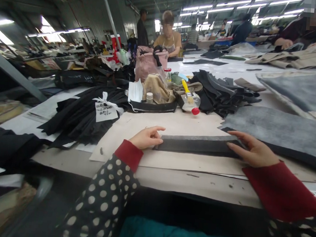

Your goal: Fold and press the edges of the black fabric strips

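Note:
A long dark fabric strip (194, 145), black with a greyer far edge, lies flat on a cream board (184, 125) in front of me. At its left end is my left hand (146, 136), index finger stretched out and thumb tip touching the strip, with a gap between them. My right hand (258, 151) rests over the strip's right end, thumb and fingers spread apart on the cloth. Beyond my right hand, another black strip (298, 154) runs along the edge of a grey fabric sheet (276, 123).
Left stands a black fabric bundle (85, 109) with a handwritten tag (105, 112). Ahead are a yellow-handled brush (187, 91) on a clear red-capped bottle (192, 105), dark cut pieces (219, 90) and a pink bag (148, 65). A co-worker (169, 36) stands across the table.

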